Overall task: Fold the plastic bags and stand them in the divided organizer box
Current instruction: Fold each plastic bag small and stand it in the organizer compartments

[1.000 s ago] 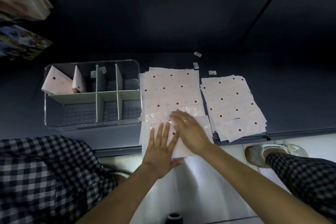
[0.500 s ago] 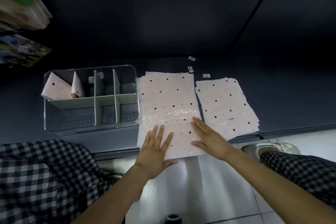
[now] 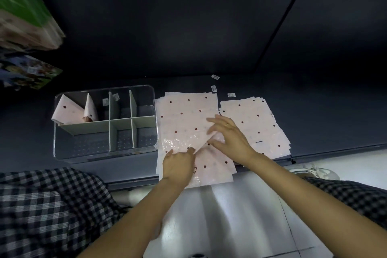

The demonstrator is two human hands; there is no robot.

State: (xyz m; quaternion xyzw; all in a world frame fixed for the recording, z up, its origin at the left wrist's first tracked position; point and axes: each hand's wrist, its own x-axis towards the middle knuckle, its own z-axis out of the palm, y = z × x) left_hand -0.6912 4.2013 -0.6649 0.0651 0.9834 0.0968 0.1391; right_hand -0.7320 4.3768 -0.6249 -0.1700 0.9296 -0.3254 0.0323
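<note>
The left hand [image 3: 178, 163] presses the top bag [image 3: 211, 159] flat as an anchor, grip spread, while the right hand [image 3: 228, 136] pinches its corner, folding diagonally. Left of both, the box [image 3: 104, 148] holds two folded triangles [image 3: 69, 111].

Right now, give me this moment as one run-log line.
phase: folding top bag | left hand: pressing | right hand: lifting corner | organizer box: two folded

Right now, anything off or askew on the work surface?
Minor only: three small loose labels lie scattered behind the bag stacks, and the near stack overhangs the surface's front edge. The organizer box sits square, two folded bags in its back-left compartment.
</note>
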